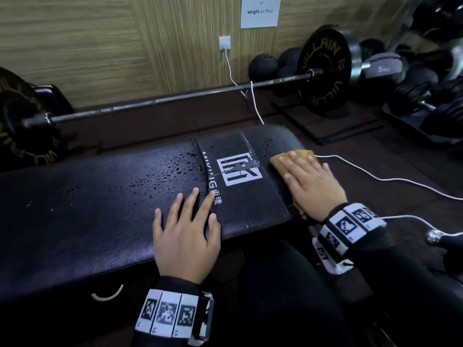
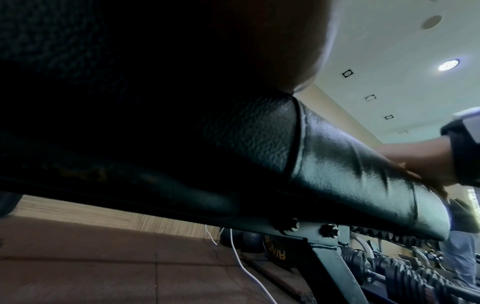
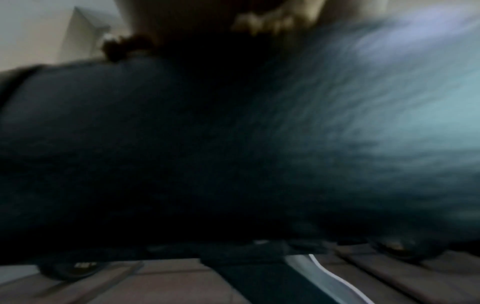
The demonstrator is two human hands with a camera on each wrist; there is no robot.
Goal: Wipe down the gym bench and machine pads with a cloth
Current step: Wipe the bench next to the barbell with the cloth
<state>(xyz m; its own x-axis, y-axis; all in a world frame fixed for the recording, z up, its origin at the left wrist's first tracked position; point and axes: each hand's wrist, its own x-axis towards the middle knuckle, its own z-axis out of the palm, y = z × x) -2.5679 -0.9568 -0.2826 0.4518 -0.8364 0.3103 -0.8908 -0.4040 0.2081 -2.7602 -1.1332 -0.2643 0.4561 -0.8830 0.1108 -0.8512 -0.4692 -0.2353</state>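
A black padded gym bench runs across the head view, its middle speckled with water drops beside a white logo. My right hand lies flat with straight fingers on a yellow-brown cloth, pressing it onto the bench's right end. My left hand rests flat on the pad's near edge, fingers spread and empty. In the left wrist view the bench's side shows, with the right hand on top. The right wrist view is blurred, showing the dark pad.
A barbell with black plates lies on the floor behind the bench. Medicine balls and dumbbells crowd the back right. A white cable trails from a wall socket past the bench's right end.
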